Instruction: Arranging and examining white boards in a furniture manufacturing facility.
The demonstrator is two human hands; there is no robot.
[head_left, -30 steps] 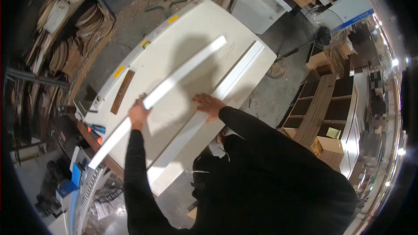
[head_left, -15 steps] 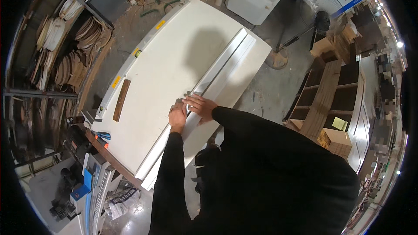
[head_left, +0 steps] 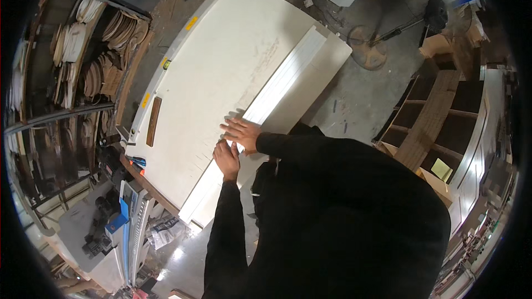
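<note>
A long white profile strip (head_left: 280, 82), metallic-looking, lies flat and slantwise along the right side of a white tabletop (head_left: 221, 66). My right hand (head_left: 244, 132) rests across the strip near its middle, fingers stretched out to the left over its edge and holding nothing. Just below it, my left hand (head_left: 226, 160) grips the strip's left edge with bent fingers, its thumb on top. The two hands almost touch. The strip's underside and the part beneath my palms are hidden.
A spirit level (head_left: 166, 64) lies along the table's left edge, beside a narrow brown wood strip (head_left: 154, 122). Blue-handled tools (head_left: 137, 161) sit at the near left corner. Around stand a shelf of curved parts (head_left: 100, 72), a pedestal fan (head_left: 435, 14) and a wooden compartment unit (head_left: 426, 116).
The strip has turned from a tilted position, with its dark groove showing, to lying flat with a plain white face up. My right fingers have spread out over it.
</note>
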